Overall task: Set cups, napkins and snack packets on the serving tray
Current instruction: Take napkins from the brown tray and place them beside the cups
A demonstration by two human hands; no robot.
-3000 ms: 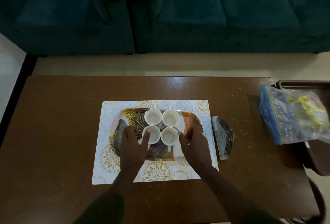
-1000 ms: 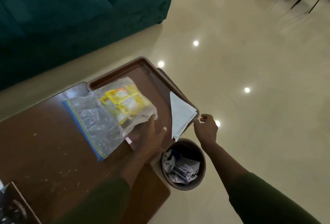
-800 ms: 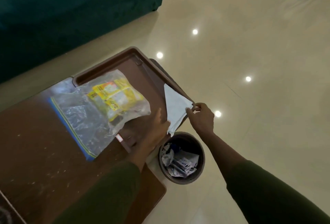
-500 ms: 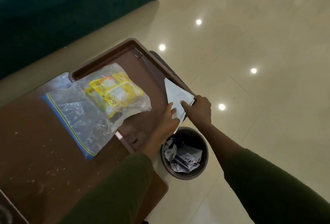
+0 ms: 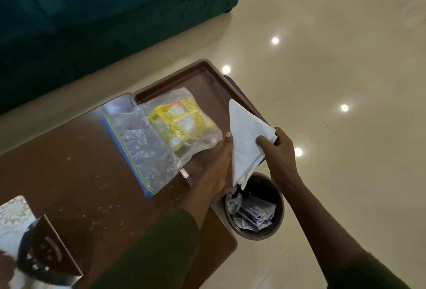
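Note:
A stack of white folded napkins (image 5: 246, 138) is lifted off the right side of a brown plastic tray (image 5: 202, 72). My right hand (image 5: 279, 150) grips the stack's right corner, thumb on top. My left hand (image 5: 219, 164) lies along the stack's left edge with its fingers under it, mostly hidden. A clear zip bag (image 5: 161, 136) with yellow snack packets (image 5: 179, 122) lies partly on the brown tray, left of the napkins. The patterned serving tray and the cups are out of view.
A round bin (image 5: 255, 210) with paper scraps stands on the floor just below the napkins. A white placemat corner (image 5: 11, 210) and a dark shiny folded packet (image 5: 46, 256) lie at the lower left of the brown table (image 5: 69, 173). A teal sofa (image 5: 92, 12) fills the back.
The view swung from the cups on the serving tray to the table's right end. Both hands reached the napkin stack, took hold and raised it off the brown tray.

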